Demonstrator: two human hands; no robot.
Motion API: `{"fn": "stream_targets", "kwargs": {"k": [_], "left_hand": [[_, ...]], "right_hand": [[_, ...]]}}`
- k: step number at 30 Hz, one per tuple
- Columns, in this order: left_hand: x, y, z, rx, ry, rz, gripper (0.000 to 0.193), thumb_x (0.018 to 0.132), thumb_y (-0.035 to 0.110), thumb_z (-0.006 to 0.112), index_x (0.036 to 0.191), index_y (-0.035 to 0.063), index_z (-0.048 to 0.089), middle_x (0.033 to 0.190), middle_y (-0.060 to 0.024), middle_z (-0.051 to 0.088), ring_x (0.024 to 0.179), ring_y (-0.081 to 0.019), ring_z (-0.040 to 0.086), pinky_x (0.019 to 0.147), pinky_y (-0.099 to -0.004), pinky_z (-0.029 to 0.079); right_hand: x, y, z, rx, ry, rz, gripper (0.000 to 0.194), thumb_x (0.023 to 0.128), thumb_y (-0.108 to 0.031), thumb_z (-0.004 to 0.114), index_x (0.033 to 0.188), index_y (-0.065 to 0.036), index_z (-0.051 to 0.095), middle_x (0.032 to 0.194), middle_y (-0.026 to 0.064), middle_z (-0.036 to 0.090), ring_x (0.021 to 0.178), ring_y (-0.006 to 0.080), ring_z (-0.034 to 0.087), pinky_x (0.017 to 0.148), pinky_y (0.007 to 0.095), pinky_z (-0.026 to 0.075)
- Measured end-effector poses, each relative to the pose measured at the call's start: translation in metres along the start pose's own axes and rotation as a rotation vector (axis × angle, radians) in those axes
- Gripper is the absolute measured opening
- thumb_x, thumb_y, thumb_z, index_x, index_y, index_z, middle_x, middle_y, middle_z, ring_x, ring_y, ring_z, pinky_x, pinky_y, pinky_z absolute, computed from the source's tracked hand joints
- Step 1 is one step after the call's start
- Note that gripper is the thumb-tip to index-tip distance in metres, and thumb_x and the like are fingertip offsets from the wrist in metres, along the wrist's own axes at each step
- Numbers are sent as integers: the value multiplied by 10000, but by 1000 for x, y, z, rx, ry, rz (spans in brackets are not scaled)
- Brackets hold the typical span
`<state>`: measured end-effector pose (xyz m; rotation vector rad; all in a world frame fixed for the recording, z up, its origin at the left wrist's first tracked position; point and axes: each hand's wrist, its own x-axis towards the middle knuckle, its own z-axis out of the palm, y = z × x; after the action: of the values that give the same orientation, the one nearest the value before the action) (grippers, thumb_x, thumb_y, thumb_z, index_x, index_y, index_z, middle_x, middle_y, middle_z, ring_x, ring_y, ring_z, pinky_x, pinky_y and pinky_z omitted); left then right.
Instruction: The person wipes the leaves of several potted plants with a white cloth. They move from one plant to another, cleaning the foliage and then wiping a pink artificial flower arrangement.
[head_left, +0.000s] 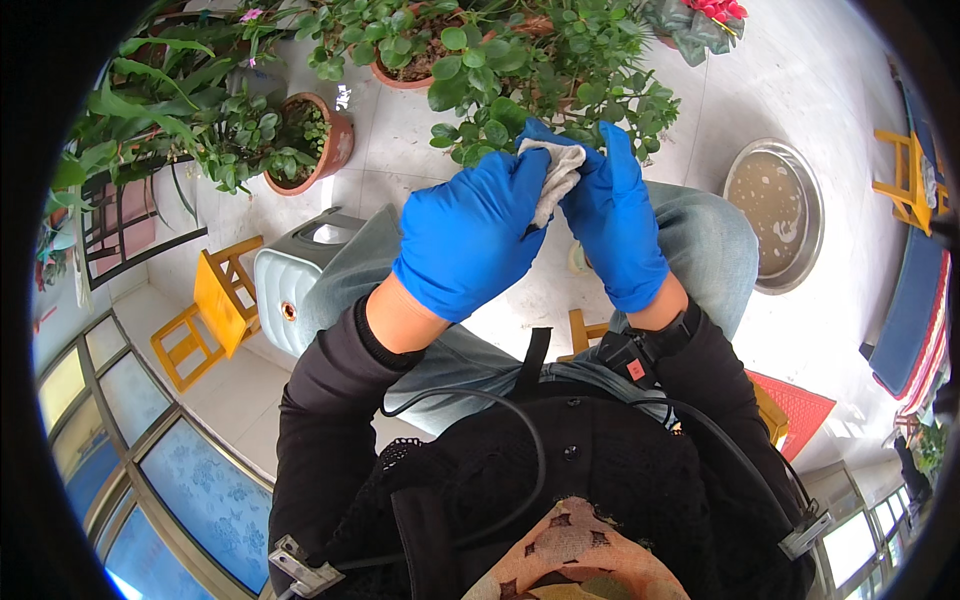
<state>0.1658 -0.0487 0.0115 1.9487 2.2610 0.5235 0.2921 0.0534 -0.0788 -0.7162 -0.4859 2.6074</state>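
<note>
Blue gloves cover both of my hands, which are raised together over my knees. My left hand (469, 232) is closed on a crumpled whitish cloth (559, 180). On the cloth's other side is my right hand (615, 217), its fingers bent around the far edge of the cloth and partly hidden; a glove finger or thumb points upward. Just beyond my hands, round green leaves of a potted plant (495, 124) spread out, and they seem to lie behind or against the glove fingertips. Whether a leaf is between the fingers cannot be seen.
A metal basin (817, 225) of murky water stands on the floor at right. Terracotta pots (337, 142) with plants line the far side and left. A pale plastic container (281, 277) and a yellow wooden stool (217, 300) are at left. A red mat (806, 409) lies at lower right.
</note>
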Motion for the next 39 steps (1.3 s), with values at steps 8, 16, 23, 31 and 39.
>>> {"fn": "stream_targets", "kwargs": {"k": [8,16,23,31,39], "left_hand": [[-1,1,5,92,-29,63,436,768,206,714,1172,97,593,906,-75,606,705,-232,642,542,-345,499],[5,-4,-2,-9,-2,32,434,741,125,722,1165,109,628,859,-88,616,682,-258,637,556,-335,506],[4,3,1,91,-115,92,333,823,179,719,1147,122,667,812,-77,640,692,-235,655,539,-325,493],[17,-43,-30,-887,-138,351,395,792,42,652,1186,72,659,993,-125,703,805,-219,703,637,-326,555],[22,-81,-45,-1222,334,-501,353,813,35,683,1164,4,673,863,-87,696,677,-136,648,632,-288,545]], "right_hand": [[20,11,-36,505,-451,186,622,1012,-519,400,1330,-1,530,1205,119,617,1061,198,592,1008,282,437],[6,-2,-6,267,-215,80,718,1008,-565,343,1321,52,535,1231,146,613,1062,207,595,1015,293,436],[1,-13,12,80,-197,55,755,991,-590,354,1326,68,515,1118,125,631,1000,207,586,972,308,447],[-9,-24,18,-377,22,-142,677,1025,-531,297,1318,28,540,1278,151,604,1169,243,564,1069,370,395],[-13,-69,30,-808,58,-486,338,982,-244,556,1264,-71,624,1183,66,657,1092,154,596,976,295,440]]}}
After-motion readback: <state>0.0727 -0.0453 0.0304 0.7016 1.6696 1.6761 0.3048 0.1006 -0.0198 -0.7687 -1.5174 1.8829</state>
